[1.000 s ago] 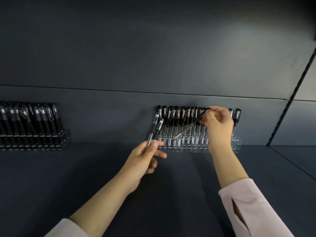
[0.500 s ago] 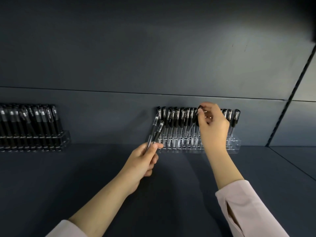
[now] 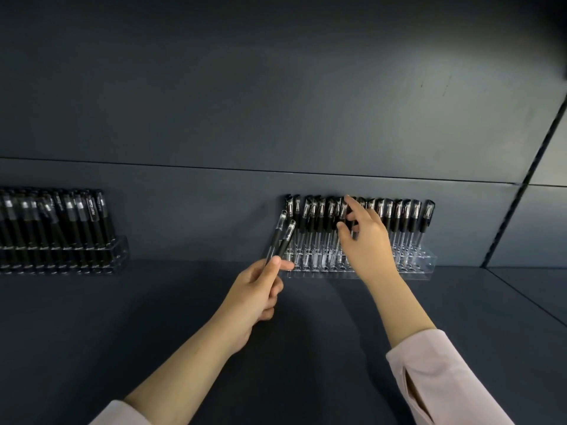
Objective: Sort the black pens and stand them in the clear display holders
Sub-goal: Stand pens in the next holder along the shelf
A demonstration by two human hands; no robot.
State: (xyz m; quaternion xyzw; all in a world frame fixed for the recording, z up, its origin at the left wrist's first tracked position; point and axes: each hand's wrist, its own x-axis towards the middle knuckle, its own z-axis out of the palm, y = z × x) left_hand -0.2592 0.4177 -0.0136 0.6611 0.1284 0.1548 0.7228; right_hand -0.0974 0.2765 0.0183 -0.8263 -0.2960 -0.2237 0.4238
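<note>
Head view: pinching two slim black pens [image 3: 283, 237] with left hand [image 3: 257, 289]; touching capped pen row [image 3: 405, 216] in clear holder [image 3: 425, 265] with spread right hand [image 3: 368, 243].

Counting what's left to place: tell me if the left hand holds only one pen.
No, the left hand grips two pens side by side.

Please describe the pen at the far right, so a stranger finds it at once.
Find the clear holder behind the right hand. The pen closes its row at the right end. Only it has no pen on its right.
</note>
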